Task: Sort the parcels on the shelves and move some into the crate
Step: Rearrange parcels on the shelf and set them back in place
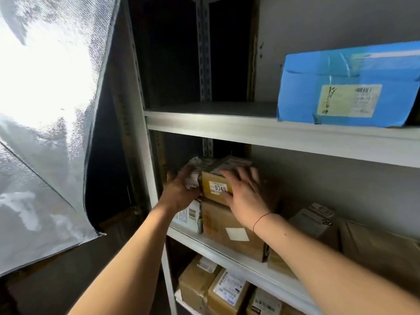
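Both hands are on the small parcel (217, 186) with the yellow 0346 label, which sits on top of a larger brown box (234, 233) at the left end of the middle shelf (229, 252). The left hand (179, 189) wraps the parcel's left end, its grip curled round the corner where white labels are stuck. The right hand (244, 189) lies against the parcel's front and right side with fingers spread wide and fairly straight, pressing rather than clutching; a thin red string circles that wrist. Just left of the brown box, under the parcel, stands a white printed carton (189, 215). Right of the parcel on the same shelf lie a grey bag parcel (314, 220) and more brown boxes. Above the parcel, the upper shelf (261, 130) carries a blue box (347, 87) with a pale label, far to the right. Below the parcel, the bottom shelf holds brown cartons (213, 285) with white shipping labels. Far left of the parcel hangs a pale translucent sheet (45, 110), glowing with bright light, beside the shelf's grey metal upright (145, 137)
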Demonstrator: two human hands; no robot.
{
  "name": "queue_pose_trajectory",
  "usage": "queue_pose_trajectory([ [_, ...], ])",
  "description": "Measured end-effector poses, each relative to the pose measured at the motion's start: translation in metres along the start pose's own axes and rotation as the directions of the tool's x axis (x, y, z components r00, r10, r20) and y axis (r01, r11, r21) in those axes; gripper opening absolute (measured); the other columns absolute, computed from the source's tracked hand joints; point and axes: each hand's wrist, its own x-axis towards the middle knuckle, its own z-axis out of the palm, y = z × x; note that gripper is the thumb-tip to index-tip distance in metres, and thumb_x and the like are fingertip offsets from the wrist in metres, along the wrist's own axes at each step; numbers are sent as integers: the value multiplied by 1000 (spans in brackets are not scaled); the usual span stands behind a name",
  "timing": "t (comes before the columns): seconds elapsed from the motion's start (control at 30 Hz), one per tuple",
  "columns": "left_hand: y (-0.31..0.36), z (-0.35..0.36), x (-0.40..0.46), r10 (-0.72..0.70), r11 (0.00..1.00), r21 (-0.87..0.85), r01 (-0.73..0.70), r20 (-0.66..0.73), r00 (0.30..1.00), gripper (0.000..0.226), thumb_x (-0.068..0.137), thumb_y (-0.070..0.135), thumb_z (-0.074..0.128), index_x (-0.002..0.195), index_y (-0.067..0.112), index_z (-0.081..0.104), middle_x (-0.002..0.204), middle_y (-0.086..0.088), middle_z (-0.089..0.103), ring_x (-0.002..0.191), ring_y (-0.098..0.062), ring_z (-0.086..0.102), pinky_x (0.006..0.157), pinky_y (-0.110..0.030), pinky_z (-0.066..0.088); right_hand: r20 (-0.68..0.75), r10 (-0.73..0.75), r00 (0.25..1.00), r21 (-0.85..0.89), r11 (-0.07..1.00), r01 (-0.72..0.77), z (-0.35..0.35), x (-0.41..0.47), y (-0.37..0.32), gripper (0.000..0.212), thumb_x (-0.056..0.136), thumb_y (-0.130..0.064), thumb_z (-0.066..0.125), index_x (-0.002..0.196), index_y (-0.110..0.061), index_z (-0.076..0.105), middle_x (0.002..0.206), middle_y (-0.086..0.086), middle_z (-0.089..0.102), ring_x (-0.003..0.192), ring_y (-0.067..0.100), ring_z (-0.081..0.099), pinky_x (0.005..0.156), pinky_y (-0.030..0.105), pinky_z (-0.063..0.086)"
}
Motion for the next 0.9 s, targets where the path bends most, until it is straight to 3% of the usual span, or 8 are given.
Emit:
queue_pose_trajectory([
  [0.13, 0, 11, -2, 9, 1000, -19, -10, -18, 1000, 82, 88, 40, 85, 153, 58, 38, 165, -10, 25, 148, -42, 41, 119, -43, 42, 7, 77, 997, 55, 995, -78, -8, 2, 24, 58, 101, -21, 64, 152, -38, 43, 158, -1, 43, 150, 31, 31, 120, 51, 40],
  [0.3, 7, 22, -5, -9, 1000, 22, 11, -81, 997, 84, 80, 61, 85, 149, 51, 39, 158, -9, 28, 137, -51, 48, 113, -56, 51, 23, 107, 994, 120, 987, -109, -19, -4, 37, 60, 95, -9, 69, 146, -33, 47, 157, 2, 41, 149, 30, 32, 118, 53, 44],
  [0.5, 17, 26, -23, -7, 1000, 1, 7, -297, 955, 82, 76, 54, 85, 146, 37, 49, 152, -13, 38, 133, -49, 51, 108, -55, 53, -70, 99, 993, 112, 990, -90, -30, -15, 11, 59, 97, -22, 68, 151, -27, 44, 162, 3, 32, 154, 30, 26, 123, 52, 40],
  [0.6, 22, 27, -51, 46, 995, -63, -83, -445, 894, 82, 76, 49, 88, 145, 32, 48, 155, -9, 34, 140, -38, 46, 109, -49, 53, -90, 77, 993, 347, 937, -41, -32, -27, -20, 41, 106, -27, 57, 147, -27, 52, 145, 3, 60, 132, 23, 59, 105, 44, 57],
  [0.67, 27, 29, -72, 109, 980, -83, -180, -532, 840, 85, 74, 49, 89, 145, 26, 49, 155, -8, 32, 140, -34, 46, 106, -48, 56, 16, 160, 987, 539, 830, -143, -30, -27, -35, 41, 109, -37, 55, 148, -26, 52, 133, 3, 69, 124, 22, 66, 102, 44, 58],
  [0.77, 34, 33, -98, 110, 970, -105, -217, -609, 786, 107, 70, 48, 94, 154, 13, 37, 154, -13, 34, 139, -33, 48, 109, -48, 54, 284, 170, 944, 764, 554, -330, -26, -25, -50, 59, 106, -52, 56, 159, -33, 39, 147, -4, 60, 137, 18, 56, 113, 39, 47],
  [0.83, 40, 35, -111, 57, 966, -173, -192, -583, 810, 128, 67, 37, 100, 164, 15, 18, 157, -15, 31, 144, -30, 42, 117, -47, 45, 370, 86, 925, 883, 279, -379, -20, -28, -54, 40, 108, -41, 59, 147, -40, 49, 135, -15, 65, 126, 6, 58, 107, 31, 45],
  [0.9, 35, 36, -122, 69, 959, -195, -206, -545, 836, 138, 68, 30, 101, 168, 15, 8, 159, -14, 29, 147, -16, 34, 123, -39, 36, 375, 39, 926, 922, 92, -377, -11, -32, -49, 29, 109, -27, 58, 136, -40, 60, 130, -10, 73, 123, 8, 65, 107, 35, 50],
])
